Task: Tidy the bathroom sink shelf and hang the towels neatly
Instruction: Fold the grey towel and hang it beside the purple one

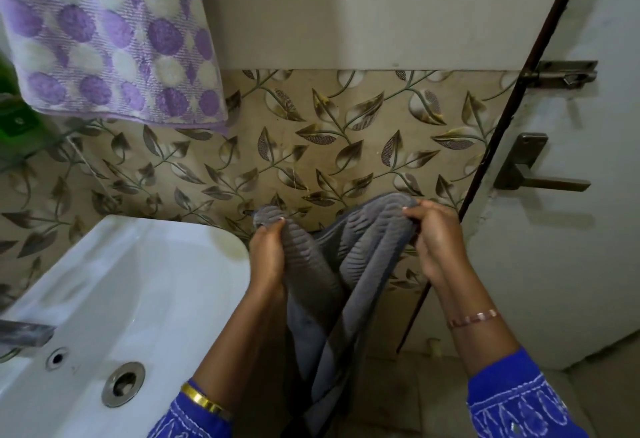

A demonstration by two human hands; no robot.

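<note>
Gripping the grey towel (332, 264) at two bunched spots on its top edge, the left hand (266, 254) and right hand (433, 243) hold it with curled fingers between the sink (145, 282) and the door (554, 230). Pulling the corners apart should flatten it. Free wall waits beside the purple towel (110, 39).

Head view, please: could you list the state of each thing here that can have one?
grey towel: bunched, hanging down, not yet hung up
left hand: grips the towel's top edge
right hand: grips the other end of that edge
purple dotted towel: hanging on the wall, spread flat
sink: drain open, no standing water
door: bolt state unclear
</note>
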